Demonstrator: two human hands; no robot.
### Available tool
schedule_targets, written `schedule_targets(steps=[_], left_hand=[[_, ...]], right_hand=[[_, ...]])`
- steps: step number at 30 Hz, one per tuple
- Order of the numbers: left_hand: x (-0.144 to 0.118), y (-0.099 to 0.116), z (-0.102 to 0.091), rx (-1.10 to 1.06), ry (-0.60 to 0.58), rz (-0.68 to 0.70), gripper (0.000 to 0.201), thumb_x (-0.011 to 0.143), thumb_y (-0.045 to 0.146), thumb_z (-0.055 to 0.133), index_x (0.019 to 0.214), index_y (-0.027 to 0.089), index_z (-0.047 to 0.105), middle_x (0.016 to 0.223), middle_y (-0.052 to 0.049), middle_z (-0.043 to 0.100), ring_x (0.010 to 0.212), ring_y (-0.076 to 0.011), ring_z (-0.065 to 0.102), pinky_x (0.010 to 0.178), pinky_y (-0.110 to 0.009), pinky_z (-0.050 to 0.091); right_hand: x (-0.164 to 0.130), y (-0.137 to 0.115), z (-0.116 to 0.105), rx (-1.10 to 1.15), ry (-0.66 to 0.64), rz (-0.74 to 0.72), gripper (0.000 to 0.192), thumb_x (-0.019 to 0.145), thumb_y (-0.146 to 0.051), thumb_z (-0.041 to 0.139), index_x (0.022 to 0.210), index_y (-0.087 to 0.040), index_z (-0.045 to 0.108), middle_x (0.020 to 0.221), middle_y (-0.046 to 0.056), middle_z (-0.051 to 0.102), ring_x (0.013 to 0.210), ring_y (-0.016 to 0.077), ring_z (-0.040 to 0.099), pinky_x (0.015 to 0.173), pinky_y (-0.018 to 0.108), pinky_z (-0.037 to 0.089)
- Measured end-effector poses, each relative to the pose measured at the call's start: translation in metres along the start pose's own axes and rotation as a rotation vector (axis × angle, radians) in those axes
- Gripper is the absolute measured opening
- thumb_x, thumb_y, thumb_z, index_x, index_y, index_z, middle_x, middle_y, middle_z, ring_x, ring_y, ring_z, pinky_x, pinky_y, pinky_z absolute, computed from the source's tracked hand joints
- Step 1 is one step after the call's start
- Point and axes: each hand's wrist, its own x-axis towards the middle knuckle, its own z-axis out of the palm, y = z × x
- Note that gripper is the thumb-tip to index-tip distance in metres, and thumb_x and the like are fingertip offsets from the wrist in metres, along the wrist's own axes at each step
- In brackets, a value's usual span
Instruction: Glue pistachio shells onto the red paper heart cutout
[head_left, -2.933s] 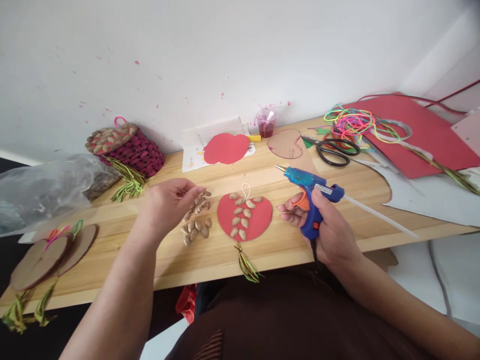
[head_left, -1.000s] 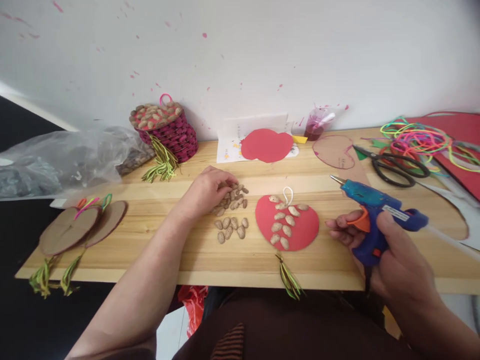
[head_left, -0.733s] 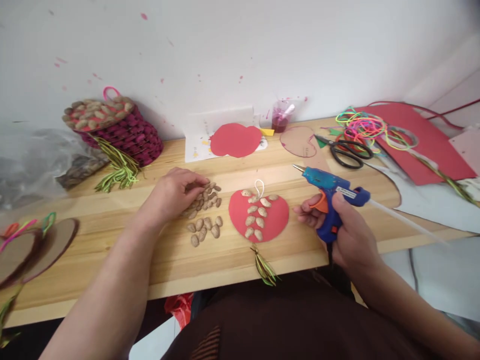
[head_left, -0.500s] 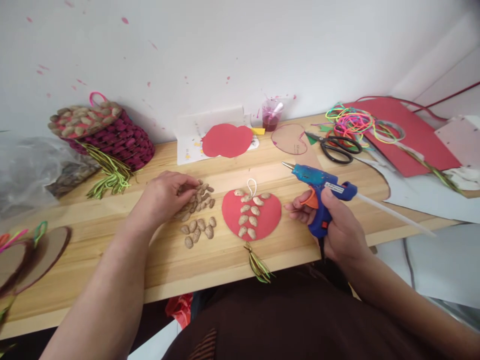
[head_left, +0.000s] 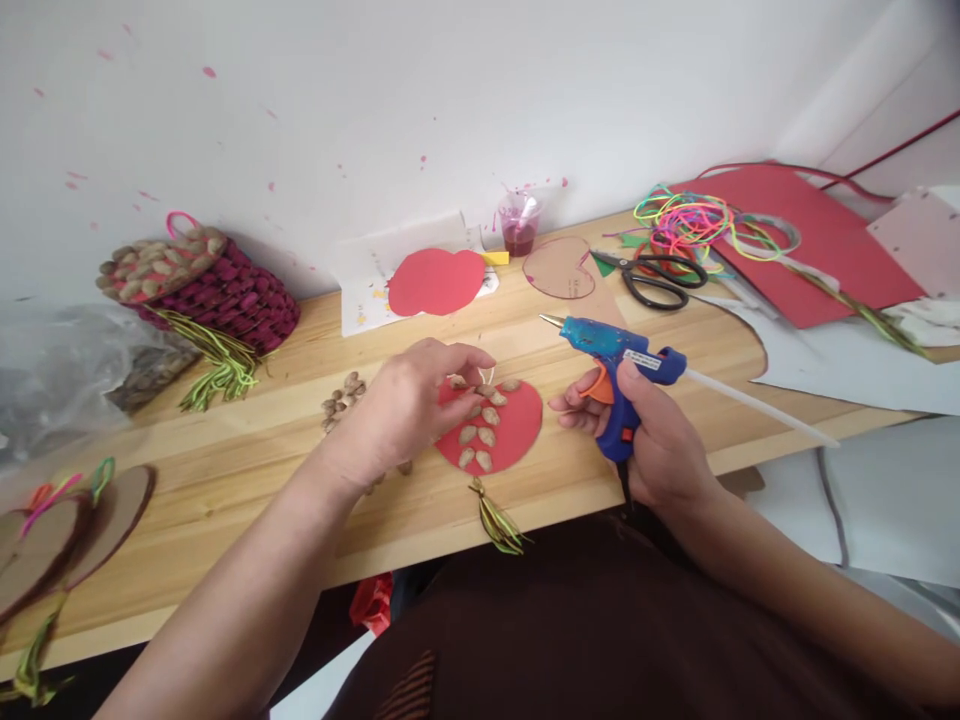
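Note:
My left hand (head_left: 424,400) is over the upper left of a red heart-shaped card (head_left: 519,425), thumb and forefinger closed around a peanut (head_left: 485,391). Rows of unshelled peanuts (head_left: 486,437) form a branching pattern on the card. A white loop (head_left: 489,376) tops it, and a green-and-dark tassel (head_left: 498,520) hangs from its lower tip. To the right, my right hand (head_left: 664,440) grips a blue hot glue gun (head_left: 604,338) with an orange trigger, nozzle pointing left above the table. Behind my left wrist lie loose peanuts (head_left: 343,398), partly hidden.
A peanut-topped purple woven basket (head_left: 251,290) stands back left beside a clear plastic bag (head_left: 56,350). Cardboard shapes (head_left: 112,525) lie at left. Behind are a red paper cutout (head_left: 436,282), a cup (head_left: 519,225), scissors (head_left: 656,278) and tangled bright cords (head_left: 686,225).
My left hand has moved right from the loose peanuts to above the red card, bringing a peanut. My right hand still holds the glue gun. The view has shifted slightly.

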Motion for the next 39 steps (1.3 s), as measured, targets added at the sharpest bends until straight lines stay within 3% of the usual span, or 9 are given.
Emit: schedule_targets(steps=[8, 15, 22, 26, 31, 39], left_hand=[[-0.002, 0.008, 0.01, 0.017, 0.007, 0.069, 0.038, 0.088, 0.011, 0.065, 0.124, 0.022, 0.062, 0.1, -0.003, 0.074, 0.093, -0.0182, 0.068, 0.086, -0.035, 0.055], [0.001, 0.021, 0.022, 0.07, -0.002, 0.161, 0.035, 0.088, 0.007, 0.065, 0.12, 0.02, 0.063, 0.096, -0.002, 0.073, 0.094, -0.018, 0.064, 0.085, -0.032, 0.052], [0.011, 0.018, 0.044, 0.132, -0.041, 0.184, 0.032, 0.09, 0.007, 0.06, 0.119, 0.016, 0.064, 0.097, -0.006, 0.073, 0.095, -0.0218, 0.062, 0.089, -0.037, 0.051], [0.011, 0.011, 0.036, 0.155, 0.01, 0.186, 0.03, 0.093, 0.01, 0.057, 0.121, 0.017, 0.064, 0.101, -0.007, 0.074, 0.098, -0.0226, 0.063, 0.091, -0.038, 0.051], [0.01, 0.009, 0.022, 0.121, 0.109, 0.052, 0.025, 0.092, 0.011, 0.056, 0.112, 0.019, 0.069, 0.101, -0.005, 0.076, 0.097, -0.0212, 0.067, 0.088, -0.037, 0.053], [0.013, 0.005, 0.032, 0.104, 0.042, 0.113, 0.024, 0.086, 0.006, 0.062, 0.104, 0.018, 0.073, 0.097, -0.005, 0.076, 0.094, -0.0226, 0.064, 0.088, -0.038, 0.051]], right_hand=[[0.001, 0.001, -0.006, 0.04, -0.04, 0.015, 0.035, 0.087, -0.052, 0.069, 0.08, -0.018, 0.074, 0.077, 0.007, 0.073, 0.084, 0.0257, 0.076, 0.067, 0.032, 0.062], [0.001, 0.001, -0.007, 0.061, -0.052, 0.02, 0.035, 0.088, -0.052, 0.069, 0.079, -0.018, 0.074, 0.071, 0.005, 0.07, 0.08, 0.0247, 0.076, 0.067, 0.032, 0.062], [0.001, 0.001, -0.005, 0.06, -0.037, 0.038, 0.038, 0.083, -0.054, 0.073, 0.08, -0.017, 0.075, 0.074, 0.005, 0.071, 0.079, 0.0217, 0.075, 0.067, 0.028, 0.061], [0.001, 0.0, -0.005, 0.057, -0.041, 0.027, 0.037, 0.084, -0.054, 0.072, 0.08, -0.017, 0.075, 0.074, 0.005, 0.071, 0.079, 0.0218, 0.075, 0.066, 0.028, 0.061], [0.001, 0.0, -0.006, 0.052, -0.022, 0.003, 0.038, 0.085, -0.054, 0.071, 0.079, -0.017, 0.075, 0.073, 0.005, 0.071, 0.079, 0.0225, 0.075, 0.065, 0.028, 0.061], [0.001, 0.0, -0.007, 0.049, -0.031, -0.004, 0.037, 0.088, -0.053, 0.067, 0.08, -0.018, 0.075, 0.074, 0.005, 0.071, 0.081, 0.0225, 0.075, 0.064, 0.028, 0.06]])
